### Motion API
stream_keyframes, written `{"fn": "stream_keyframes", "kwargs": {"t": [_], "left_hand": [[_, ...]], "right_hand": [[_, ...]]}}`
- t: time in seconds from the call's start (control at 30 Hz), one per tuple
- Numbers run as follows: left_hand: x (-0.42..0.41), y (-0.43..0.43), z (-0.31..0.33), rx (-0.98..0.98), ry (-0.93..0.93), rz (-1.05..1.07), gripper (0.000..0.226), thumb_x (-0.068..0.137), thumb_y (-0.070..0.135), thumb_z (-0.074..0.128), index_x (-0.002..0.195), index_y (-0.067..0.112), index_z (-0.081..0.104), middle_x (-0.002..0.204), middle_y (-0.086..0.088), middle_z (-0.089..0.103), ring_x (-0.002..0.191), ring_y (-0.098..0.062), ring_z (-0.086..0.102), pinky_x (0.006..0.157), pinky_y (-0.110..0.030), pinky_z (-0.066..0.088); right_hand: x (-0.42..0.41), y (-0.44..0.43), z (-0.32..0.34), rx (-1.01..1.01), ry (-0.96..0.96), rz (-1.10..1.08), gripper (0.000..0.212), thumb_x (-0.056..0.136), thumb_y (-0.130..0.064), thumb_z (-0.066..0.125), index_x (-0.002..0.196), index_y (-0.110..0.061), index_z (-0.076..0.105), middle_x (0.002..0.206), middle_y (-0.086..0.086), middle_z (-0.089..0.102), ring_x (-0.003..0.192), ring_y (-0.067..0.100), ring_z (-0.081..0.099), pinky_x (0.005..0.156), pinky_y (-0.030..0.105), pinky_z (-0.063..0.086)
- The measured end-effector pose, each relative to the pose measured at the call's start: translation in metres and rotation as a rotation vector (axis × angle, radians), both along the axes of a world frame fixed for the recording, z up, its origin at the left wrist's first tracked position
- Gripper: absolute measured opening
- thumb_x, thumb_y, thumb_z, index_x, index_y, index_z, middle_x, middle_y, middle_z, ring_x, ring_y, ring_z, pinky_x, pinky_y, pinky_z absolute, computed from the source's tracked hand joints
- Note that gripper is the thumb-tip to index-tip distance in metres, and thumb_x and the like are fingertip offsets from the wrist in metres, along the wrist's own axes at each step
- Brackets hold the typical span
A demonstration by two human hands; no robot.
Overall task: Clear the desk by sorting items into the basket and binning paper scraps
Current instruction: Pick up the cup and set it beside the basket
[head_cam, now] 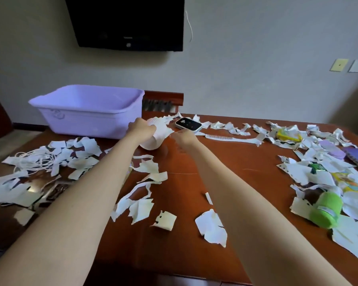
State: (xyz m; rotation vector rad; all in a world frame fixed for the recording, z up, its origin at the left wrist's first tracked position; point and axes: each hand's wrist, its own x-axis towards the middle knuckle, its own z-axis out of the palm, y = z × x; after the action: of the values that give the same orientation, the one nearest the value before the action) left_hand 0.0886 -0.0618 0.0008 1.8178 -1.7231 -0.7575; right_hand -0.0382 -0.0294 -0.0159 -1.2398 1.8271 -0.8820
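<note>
The left hand (142, 129) was clasped round a white paper bundle (155, 138) just beside the lilac basket (87, 112), the right hand (184, 138) was held close by with a grip that could not be told, and scrap-gathering was judged underway, a carry to an unseen bin being needed next.
</note>
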Motion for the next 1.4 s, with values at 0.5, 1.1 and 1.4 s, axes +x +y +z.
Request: {"fn": "stream_keyframes", "kwargs": {"t": [0.5,1.1,1.4], "left_hand": [[0.042,-0.068,-0.016,0.38,0.374,-0.125,0.063,0.088,0.047,0.057,0.134,0.004,0.046,0.13,-0.012,0.055,0.115,-0.029,0.058,0.094,-0.034,0.05],[0.092,-0.011,0.033,0.443,0.281,-0.322,0.075,0.068,0.023,0.081,0.135,0.019,0.049,0.124,-0.001,0.063,0.117,-0.02,0.056,0.104,-0.042,0.044],[0.122,0.017,0.032,0.245,0.338,-0.188,0.073,0.054,0.001,0.086,0.118,0.017,0.054,0.102,0.006,0.061,0.097,-0.01,0.058,0.08,-0.025,0.05]], "right_hand": [[0.05,-0.08,-0.011,0.245,-0.52,-0.261,0.081,0.075,-0.053,0.067,0.137,-0.011,0.036,0.129,0.009,0.051,0.113,0.025,0.054,0.097,0.034,0.048],[0.084,0.002,0.043,-0.112,-0.368,-0.125,0.09,0.047,-0.025,0.073,0.129,-0.009,0.038,0.111,0.0,0.051,0.095,0.009,0.053,0.079,0.024,0.051],[0.133,0.012,0.037,-0.088,-0.368,-0.036,0.097,0.048,-0.031,0.087,0.125,-0.009,0.033,0.12,0.003,0.046,0.109,0.017,0.052,0.088,0.032,0.052]]}}
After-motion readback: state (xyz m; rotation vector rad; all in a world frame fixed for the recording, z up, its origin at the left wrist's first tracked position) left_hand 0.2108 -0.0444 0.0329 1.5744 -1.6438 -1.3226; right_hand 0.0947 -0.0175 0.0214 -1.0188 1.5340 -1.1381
